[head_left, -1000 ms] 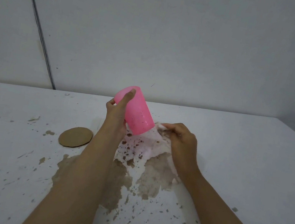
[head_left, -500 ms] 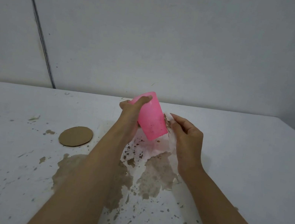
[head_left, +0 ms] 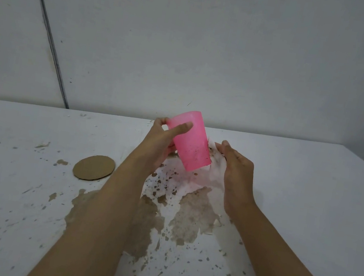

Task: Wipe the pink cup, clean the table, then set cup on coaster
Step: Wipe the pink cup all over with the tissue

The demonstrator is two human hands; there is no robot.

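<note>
Gripping the tilted, speckled pink cup (head_left: 191, 140), the left hand (head_left: 159, 143); right hand (head_left: 237, 168) clutching stained tissue (head_left: 212, 174).

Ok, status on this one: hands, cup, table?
Left hand grips pink cup, tilted, specks on it. Right hand on white tissue. Table muddy; coaster bare.

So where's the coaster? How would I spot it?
Look at the white table with the brown spill in the middle. Left of the left hand holding the pink cup lies the coaster. It is the only flat, round, cardboard-brown disc; the stains are ragged.
</note>
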